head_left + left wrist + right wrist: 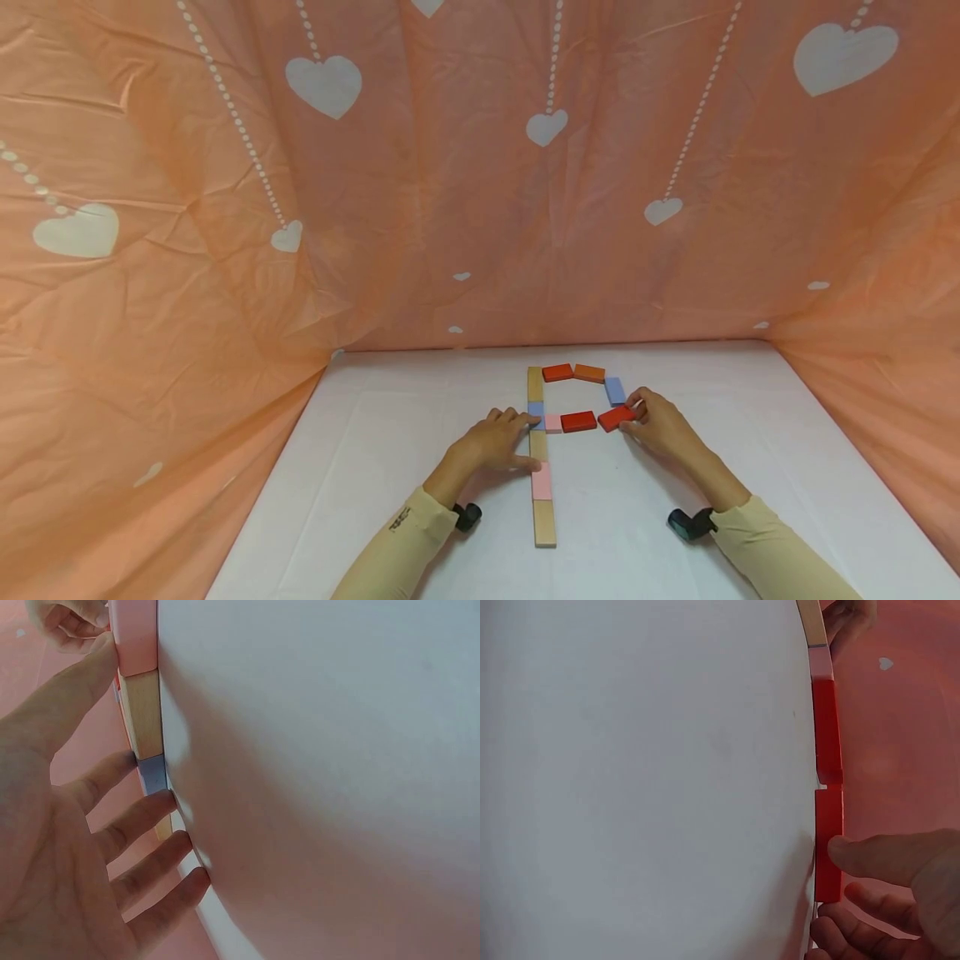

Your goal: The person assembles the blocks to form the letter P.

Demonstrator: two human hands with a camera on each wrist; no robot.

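Flat wooden blocks lie on the white table in the shape of a letter P. My right hand (662, 427) pinches a red block (615, 417) at the lower right of the loop; in the right wrist view its thumb presses this block's face. Fairly straight, the fingers of my left hand (491, 442) touch the upright column near a blue block (536, 409), with the thumb at a pink block (541, 482). Between the hands lie a small pink block (553, 424) and another red block (578, 421). A second blue block (614, 391) stands close above the pinched one.
Across the loop's top are a red block (557, 372) and an orange block (589, 372). Plain wood blocks, such as the bottom one (544, 523), complete the column. An orange curtain (480, 208) with white hearts surrounds the white table (360, 500).
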